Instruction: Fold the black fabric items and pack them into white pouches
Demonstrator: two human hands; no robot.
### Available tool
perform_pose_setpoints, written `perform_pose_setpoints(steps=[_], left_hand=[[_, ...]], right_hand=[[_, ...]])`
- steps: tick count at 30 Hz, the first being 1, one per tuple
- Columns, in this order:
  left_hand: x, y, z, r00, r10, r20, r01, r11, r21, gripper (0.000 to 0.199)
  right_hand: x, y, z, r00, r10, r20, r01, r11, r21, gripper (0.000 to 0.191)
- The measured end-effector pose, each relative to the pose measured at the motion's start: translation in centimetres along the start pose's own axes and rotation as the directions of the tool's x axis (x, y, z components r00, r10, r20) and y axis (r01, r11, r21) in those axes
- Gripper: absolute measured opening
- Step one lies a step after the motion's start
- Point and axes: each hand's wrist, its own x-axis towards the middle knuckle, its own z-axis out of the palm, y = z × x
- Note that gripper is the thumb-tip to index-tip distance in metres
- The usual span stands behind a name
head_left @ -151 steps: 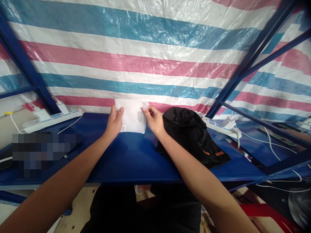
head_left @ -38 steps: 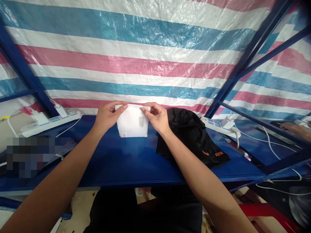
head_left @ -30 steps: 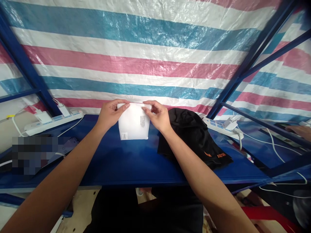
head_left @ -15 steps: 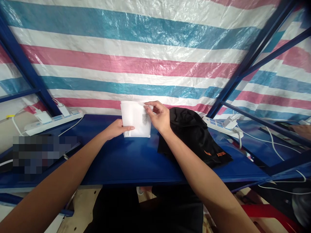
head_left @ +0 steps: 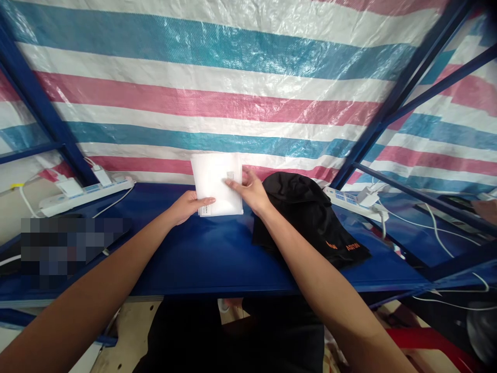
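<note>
Between my two hands a white, flat plastic pouch (head_left: 215, 176) is held upright over the blue tabletop (head_left: 194, 254). Small dark print shows on its right side, and a barcode label sits at its lower left corner. My left hand (head_left: 188, 206) pinches that lower left corner, thumb in front and fingers hidden behind. On the right edge, my right hand (head_left: 252, 190) grips the pouch with the thumb across the front and the fingers behind. A black cloth garment (head_left: 306, 217) with orange lettering lies heaped just right of my right hand.
White power strips with plugs lie at the left (head_left: 87, 196) and right (head_left: 355, 203), trailing cables. A blurred-out dark object (head_left: 73, 246) rests at the left. Blue metal frame bars (head_left: 373, 124) flank the table, and a striped plastic sheet (head_left: 217, 98) hangs behind it.
My right hand has slid from the pouch's upper right corner down its right edge, its thumb now on the front. The pouch's top looks flatter and slightly higher. My left hand keeps its hold.
</note>
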Motion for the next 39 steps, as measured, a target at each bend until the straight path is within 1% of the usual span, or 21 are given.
perform_pose_setpoints(steps=[2, 3, 5, 10, 14, 16, 21, 27, 30, 32, 35, 37, 39], left_hand=[[0.1, 0.0, 0.0, 1.000, -0.007, -0.021, 0.006, 0.999, -0.051, 0.058], [0.1, 0.1, 0.1, 1.000, -0.016, -0.026, 0.014, 0.997, -0.072, 0.057], [0.1, 0.4, 0.2, 0.999, -0.045, -0.031, 0.041, 0.992, -0.119, 0.052], [-0.1, 1.1, 0.5, 0.992, -0.115, -0.048, 0.101, 0.967, -0.233, 0.041], [-0.1, 1.0, 0.5, 0.995, -0.096, -0.032, 0.085, 0.966, -0.243, 0.034], [-0.2, 0.9, 0.6, 0.995, -0.089, -0.044, 0.076, 0.970, -0.231, 0.034], [-0.3, 0.8, 1.2, 0.990, -0.097, -0.107, 0.068, 0.968, -0.242, 0.042], [-0.3, 1.0, 1.4, 0.988, -0.098, -0.117, 0.067, 0.966, -0.249, 0.043], [-0.4, 1.0, 1.3, 0.989, -0.101, -0.110, 0.071, 0.966, -0.248, 0.045], [-0.4, 1.0, 1.4, 0.991, -0.107, -0.085, 0.085, 0.970, -0.226, 0.049], [-0.4, 0.7, 1.4, 0.995, -0.076, -0.063, 0.063, 0.980, -0.187, 0.056], [-0.3, 0.5, 1.3, 0.995, -0.045, -0.085, 0.030, 0.984, -0.174, 0.061], [-0.1, 0.2, 1.1, 0.990, -0.025, -0.136, 0.002, 0.986, -0.170, 0.063]], right_hand=[[-0.2, 0.9, 0.0, 0.993, 0.082, 0.081, -0.080, 0.996, -0.033, 0.061], [-0.3, 1.3, 0.1, 0.992, 0.091, 0.091, -0.087, 0.995, -0.047, 0.054], [-0.4, 1.9, 0.1, 0.996, 0.069, 0.058, -0.065, 0.996, -0.059, 0.046], [-0.3, 2.9, 0.2, 0.999, 0.015, -0.034, -0.018, 0.995, -0.097, 0.043], [-0.3, 2.9, 0.3, 0.998, 0.005, -0.055, -0.012, 0.993, -0.118, 0.041], [-0.4, 2.7, 0.4, 0.999, -0.002, -0.053, -0.005, 0.992, -0.123, 0.041], [-0.7, 2.4, 0.6, 0.999, -0.013, -0.041, 0.007, 0.990, -0.142, 0.039], [-0.8, 2.3, 0.7, 0.999, -0.008, -0.043, 0.001, 0.988, -0.157, 0.035], [-0.7, 2.5, 0.6, 0.999, 0.002, -0.052, -0.010, 0.988, -0.154, 0.035], [-0.6, 2.8, 0.5, 0.999, 0.006, -0.051, -0.013, 0.989, -0.145, 0.037], [-0.5, 3.1, 0.5, 0.999, 0.012, -0.052, -0.019, 0.992, -0.127, 0.041], [-0.5, 3.1, 0.5, 0.999, 0.014, -0.050, -0.020, 0.993, -0.119, 0.051], [-0.4, 3.1, 0.5, 0.998, -0.005, -0.056, -0.003, 0.991, -0.136, 0.067]])
